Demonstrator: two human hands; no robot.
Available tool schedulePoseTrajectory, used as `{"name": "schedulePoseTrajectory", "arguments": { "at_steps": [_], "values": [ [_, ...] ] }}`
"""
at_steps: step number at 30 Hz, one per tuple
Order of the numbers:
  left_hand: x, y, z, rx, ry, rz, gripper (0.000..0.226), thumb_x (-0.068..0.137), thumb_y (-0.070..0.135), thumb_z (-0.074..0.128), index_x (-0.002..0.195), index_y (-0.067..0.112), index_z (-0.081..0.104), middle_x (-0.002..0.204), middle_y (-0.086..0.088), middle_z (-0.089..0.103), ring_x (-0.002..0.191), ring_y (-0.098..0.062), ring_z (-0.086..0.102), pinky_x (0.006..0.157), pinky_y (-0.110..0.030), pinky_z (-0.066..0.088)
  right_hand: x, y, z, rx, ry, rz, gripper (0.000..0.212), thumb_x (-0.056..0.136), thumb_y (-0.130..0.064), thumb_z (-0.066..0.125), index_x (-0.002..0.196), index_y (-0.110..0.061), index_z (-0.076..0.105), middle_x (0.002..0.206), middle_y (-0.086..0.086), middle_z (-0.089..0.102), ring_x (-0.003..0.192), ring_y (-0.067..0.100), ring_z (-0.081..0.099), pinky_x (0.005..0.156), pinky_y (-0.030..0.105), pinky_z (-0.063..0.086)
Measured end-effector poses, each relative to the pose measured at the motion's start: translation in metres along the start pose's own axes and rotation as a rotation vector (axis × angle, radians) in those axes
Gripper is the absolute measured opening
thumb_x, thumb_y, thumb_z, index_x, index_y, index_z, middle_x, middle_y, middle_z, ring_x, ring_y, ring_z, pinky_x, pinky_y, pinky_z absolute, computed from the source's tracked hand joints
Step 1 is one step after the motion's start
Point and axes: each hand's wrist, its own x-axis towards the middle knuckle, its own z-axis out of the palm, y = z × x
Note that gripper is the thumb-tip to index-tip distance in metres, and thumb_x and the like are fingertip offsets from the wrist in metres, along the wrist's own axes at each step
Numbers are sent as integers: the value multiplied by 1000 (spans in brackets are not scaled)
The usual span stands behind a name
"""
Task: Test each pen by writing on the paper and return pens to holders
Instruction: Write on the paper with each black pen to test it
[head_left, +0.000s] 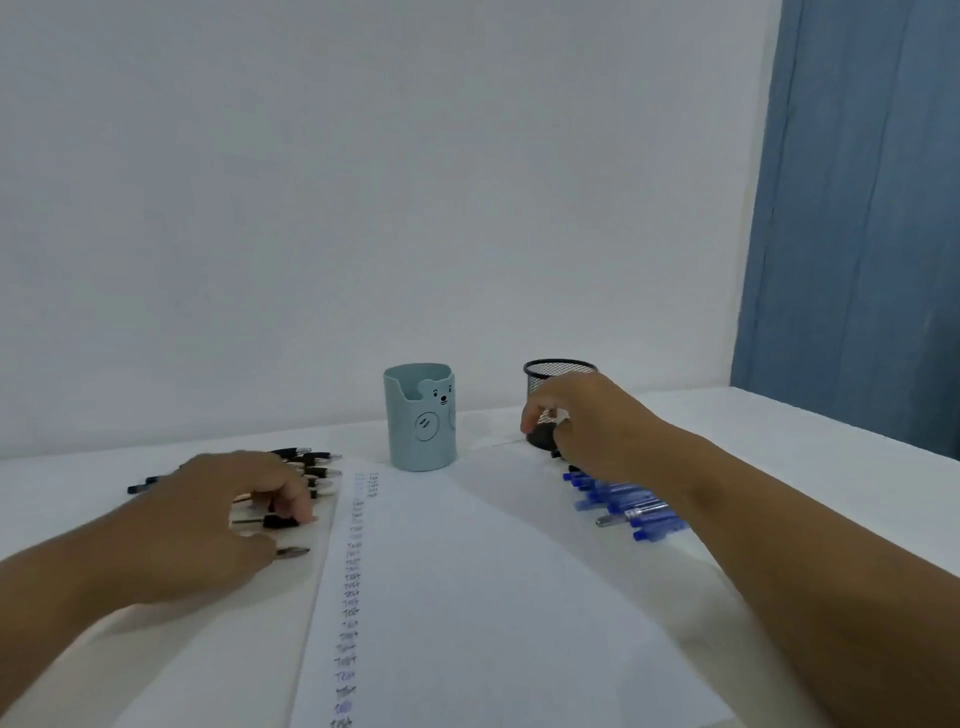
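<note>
Nearest the camera, the sheet of paper (467, 597) lies flat on the white table (805, 441), and a column of small handwritten "Test" marks (349, 613) runs up its left edge, the lowest ones smudged with blue. Just beyond, on the left, the left hand (218, 514) sits palm-down over the row of black pens (311, 470), fingers bent downward with the tips touching a pen barrel near the paper's edge; whether it is really gripping one I cannot tell, since the hand covers most of that row. A few pen ends poke out to the left of the wrist. Across the paper, on the right, the blue pens (631, 506) lie side by side on the table, partly hidden under the right forearm. Further back, the right hand (587, 415) reaches forward with its fingers curled down in front of the black mesh holder (558, 384), fingertips at the holder's base; what it has between them, if anything, is too blurred to make out. Between the two hands stands the pale blue bear-face holder (421, 415), upright just past the top of the paper. Behind everything, a plain white wall, with a blue curtain (852, 208) hanging at far right.
</note>
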Motion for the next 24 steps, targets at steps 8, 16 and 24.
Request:
{"name": "schedulePoseTrajectory", "arguments": {
  "at_steps": [8,16,24],
  "values": [
    [-1,-15,-8,197,-30,8,17,86,21,74,79,37,74,92,33,65,89,3,60,73,-10,44,-11,-54,40,9,-85,-330,29,94,-13,55,109,-33,70,110,-24,63,111,1,52,99,22,38],
    [4,11,4,-300,367,-57,12,97,17,64,97,28,68,84,10,76,75,-5,68,63,-11,47,-1,-83,68,12,-99,-448,21,96,-23,58,110,-34,70,100,-25,62,99,1,56,92,28,48],
    [11,28,13,-1353,532,-212,13,92,-1,66,97,7,57,92,-12,73,82,-28,74,79,-28,62,31,-111,69,338,-204,-392,26,76,-38,86,94,-27,72,74,0,68,67,12,61,74,36,53]
  ]
}}
